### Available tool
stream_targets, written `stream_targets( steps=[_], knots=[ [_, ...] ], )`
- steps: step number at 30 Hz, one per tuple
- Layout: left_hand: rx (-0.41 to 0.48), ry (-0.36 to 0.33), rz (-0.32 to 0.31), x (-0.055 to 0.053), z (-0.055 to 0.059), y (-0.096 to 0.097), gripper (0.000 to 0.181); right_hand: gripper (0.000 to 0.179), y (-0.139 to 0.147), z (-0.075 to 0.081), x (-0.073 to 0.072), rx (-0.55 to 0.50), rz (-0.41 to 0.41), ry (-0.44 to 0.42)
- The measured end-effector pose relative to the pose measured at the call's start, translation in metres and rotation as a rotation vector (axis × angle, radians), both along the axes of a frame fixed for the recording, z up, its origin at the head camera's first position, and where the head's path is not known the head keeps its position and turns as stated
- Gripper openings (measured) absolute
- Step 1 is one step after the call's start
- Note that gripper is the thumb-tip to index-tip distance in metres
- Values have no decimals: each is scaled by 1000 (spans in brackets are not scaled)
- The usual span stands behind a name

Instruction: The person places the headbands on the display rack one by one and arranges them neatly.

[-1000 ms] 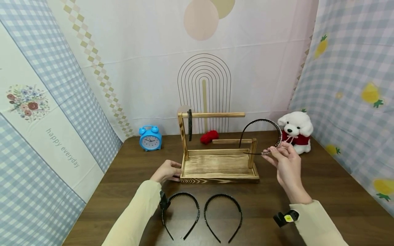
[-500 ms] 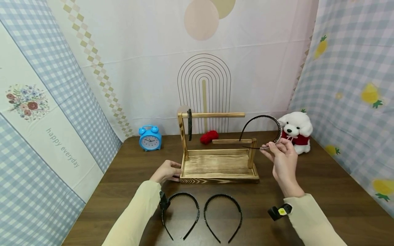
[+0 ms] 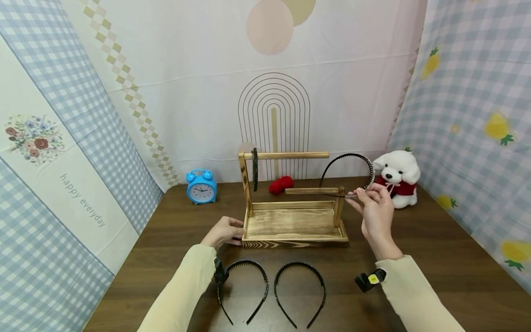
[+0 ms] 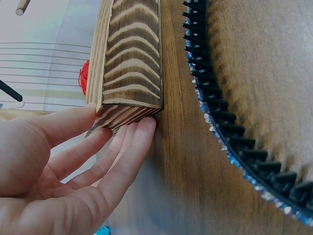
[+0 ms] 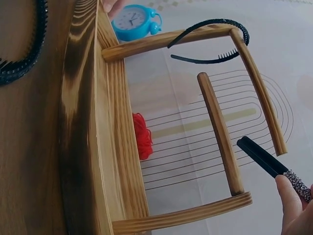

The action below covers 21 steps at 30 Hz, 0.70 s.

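A wooden two-bar rack (image 3: 294, 226) stands on the table, its tray-like base lengthwise before me. At its left end, my left hand (image 3: 226, 232) holds the base corner, thumb by the top rim and fingers against the end face (image 4: 129, 110). My right hand (image 3: 378, 216) pinches a black toothed headband (image 3: 347, 156) by its sparkly band, raised beside the rack's right post. The headband's free ends point left, between the heights of the upper bar (image 3: 290, 155) and lower bar (image 3: 311, 190). Another black headband (image 3: 255, 170) hangs near the left end of the upper bar.
Two more headbands (image 3: 265, 276) (image 3: 299, 264) lie on the table in front of the rack. Behind stand a blue alarm clock (image 3: 202, 188), a red yarn bundle (image 3: 281, 184) and a white plush dog (image 3: 398, 173). Patterned cloth hangs at the back and both sides.
My right hand has moved left and slightly up, bringing the headband's ends over the lower bar's right part in the head view. My left hand has stayed at the rack's left end.
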State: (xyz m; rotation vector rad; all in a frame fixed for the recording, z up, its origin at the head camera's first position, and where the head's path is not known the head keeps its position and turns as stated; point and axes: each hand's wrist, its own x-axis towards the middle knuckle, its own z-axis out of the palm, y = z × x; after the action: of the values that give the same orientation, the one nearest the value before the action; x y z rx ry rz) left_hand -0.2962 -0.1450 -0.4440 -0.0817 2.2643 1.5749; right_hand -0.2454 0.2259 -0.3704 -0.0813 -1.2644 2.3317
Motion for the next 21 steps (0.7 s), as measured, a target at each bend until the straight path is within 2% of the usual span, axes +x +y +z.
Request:
stream_targets(
  steps=[21],
  knots=[
    [0,-3,-8,-1,-1,-1,42,15,-20,7,-15,107,-22,-29]
  ],
)
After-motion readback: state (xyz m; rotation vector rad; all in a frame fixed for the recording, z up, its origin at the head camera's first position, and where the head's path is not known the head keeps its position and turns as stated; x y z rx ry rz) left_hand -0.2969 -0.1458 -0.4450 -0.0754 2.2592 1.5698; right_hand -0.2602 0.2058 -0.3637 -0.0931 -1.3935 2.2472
